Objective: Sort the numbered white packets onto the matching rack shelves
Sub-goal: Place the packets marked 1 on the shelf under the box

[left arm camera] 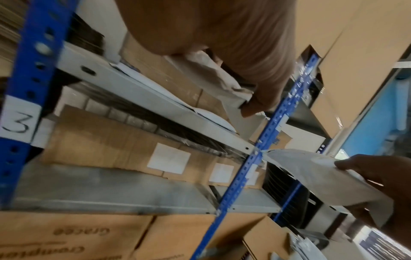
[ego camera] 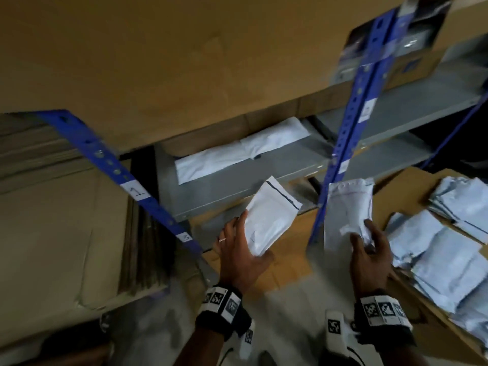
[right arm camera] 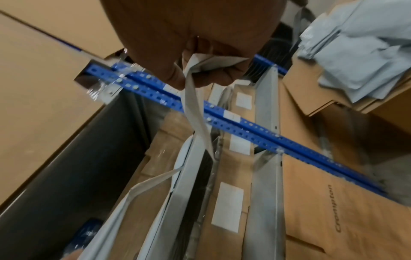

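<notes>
Left hand [ego camera: 239, 249] grips one white packet [ego camera: 269, 217], fingers curled under its lower end, packet raised in front of the grey rack shelf [ego camera: 237, 191]. Right hand [ego camera: 369, 249] pinches a second packet [ego camera: 346, 207] by its lower part, thumb on top; that packet hangs upright just beside the blue rack post [ego camera: 346, 133]. Both hands are closed on a packet, neither free.

Two packets already lie flat on the shelf [ego camera: 243, 149], under a big cardboard box. A paper tag reading "1" [ego camera: 136, 191] is on the left blue post, a "3" tag [ego camera: 186, 236] lower down the same post. Pile of unsorted packets [ego camera: 443, 249] sits on a cardboard box at right, well apart from the rack.

Step in hand, as I judge it: read the number on each packet, then place it on the matching shelf. Numbers on the held packets are too faint to read here.

To do it well: turn the marked face up to the eyes before committing, check it against the post tag, do one packet at a time. Slide it in flat under the box overhang, past the shelf lip, so it doesn't slip off. Packets look thin and floppy, so support from beneath rather than by a corner.
</notes>
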`<state>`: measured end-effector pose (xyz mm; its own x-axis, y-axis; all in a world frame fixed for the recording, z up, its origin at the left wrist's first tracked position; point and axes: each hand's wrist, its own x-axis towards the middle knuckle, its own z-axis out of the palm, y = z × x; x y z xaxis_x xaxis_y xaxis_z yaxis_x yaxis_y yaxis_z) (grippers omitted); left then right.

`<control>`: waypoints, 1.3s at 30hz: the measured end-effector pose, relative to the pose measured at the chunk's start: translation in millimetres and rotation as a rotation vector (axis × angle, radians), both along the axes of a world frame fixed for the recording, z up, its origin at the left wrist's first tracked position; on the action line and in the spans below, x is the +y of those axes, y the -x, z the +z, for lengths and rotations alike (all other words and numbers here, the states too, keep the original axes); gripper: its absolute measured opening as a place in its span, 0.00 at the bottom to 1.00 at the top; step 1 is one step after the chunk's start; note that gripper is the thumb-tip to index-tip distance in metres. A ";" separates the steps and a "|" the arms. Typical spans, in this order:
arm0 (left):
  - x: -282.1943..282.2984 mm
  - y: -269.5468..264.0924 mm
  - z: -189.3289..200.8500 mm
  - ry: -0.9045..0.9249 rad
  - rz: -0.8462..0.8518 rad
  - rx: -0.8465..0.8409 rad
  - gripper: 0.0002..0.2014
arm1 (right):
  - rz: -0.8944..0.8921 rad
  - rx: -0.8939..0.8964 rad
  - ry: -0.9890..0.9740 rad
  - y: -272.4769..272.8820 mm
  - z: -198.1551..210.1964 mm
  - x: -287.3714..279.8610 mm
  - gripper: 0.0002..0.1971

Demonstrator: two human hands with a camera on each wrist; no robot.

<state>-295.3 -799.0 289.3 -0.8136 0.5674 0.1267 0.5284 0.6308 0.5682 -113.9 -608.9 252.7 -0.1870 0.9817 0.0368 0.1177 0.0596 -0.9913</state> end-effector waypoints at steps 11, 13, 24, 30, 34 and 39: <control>-4.8 116.9 23.7 0.099 0.024 0.081 0.50 | 0.222 0.026 -0.083 116.6 35.3 21.5 0.19; 3.1 131.5 28.0 0.098 0.001 0.083 0.50 | 0.205 0.047 -0.095 136.4 39.7 33.4 0.20; 35.5 192.0 26.3 0.343 -0.031 0.072 0.38 | 0.379 -0.026 0.206 207.3 17.0 46.7 0.28; 28.6 210.5 18.0 0.604 -0.009 -0.002 0.34 | 0.508 -0.400 0.065 219.7 9.8 55.9 0.29; 34.7 214.2 29.1 0.591 0.019 -0.035 0.30 | 0.602 -0.707 -0.251 221.6 32.1 77.0 0.28; 46.7 202.6 28.8 0.583 0.044 -0.136 0.26 | 0.538 -1.004 -0.561 232.0 46.0 108.6 0.22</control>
<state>-498.0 -752.3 318.0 -0.8253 0.4772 -0.3018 0.4413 0.8786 0.1825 -345.9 -500.3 298.6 -0.7423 0.6693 0.0325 0.6307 0.7143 -0.3033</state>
